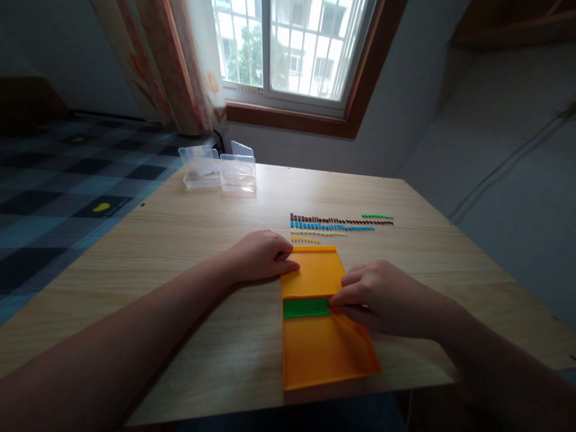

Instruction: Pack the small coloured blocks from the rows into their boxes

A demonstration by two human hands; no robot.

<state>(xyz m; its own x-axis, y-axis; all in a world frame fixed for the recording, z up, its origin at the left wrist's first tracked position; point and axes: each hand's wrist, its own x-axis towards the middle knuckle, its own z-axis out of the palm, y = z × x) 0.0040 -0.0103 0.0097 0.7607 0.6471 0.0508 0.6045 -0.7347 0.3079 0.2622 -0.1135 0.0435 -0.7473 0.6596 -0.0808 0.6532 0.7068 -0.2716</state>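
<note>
Worktop (pixel 202 222): orange tray (pixel 319 351), lower centre, long axis running up-frame; left fingers (pixel 283 247) pinch its edge, right fingers (pixel 345 294) bunched beside green strip (pixel 306 308), grip unclear.

Lower centre: we note a tray (pixel 321 354) in plain orange-yellow, a green strip (pixel 306 308) across its middle. Right of centre we log small pieces by colour: green row (pixel 377 216), dark brown row (pixel 333 220), blue row (pixel 330 227), pale cream row (pixel 311 233), yellow row (pixel 306 240). Tabletop (pixel 225 336): pale tan, streaked wood grain. Left edge: we see a bedcover (pixel 130 150), blue, grey and black checks, yellow patches. Upper left: curtain (pixel 153 66), pale, orange-red flowers.
</note>
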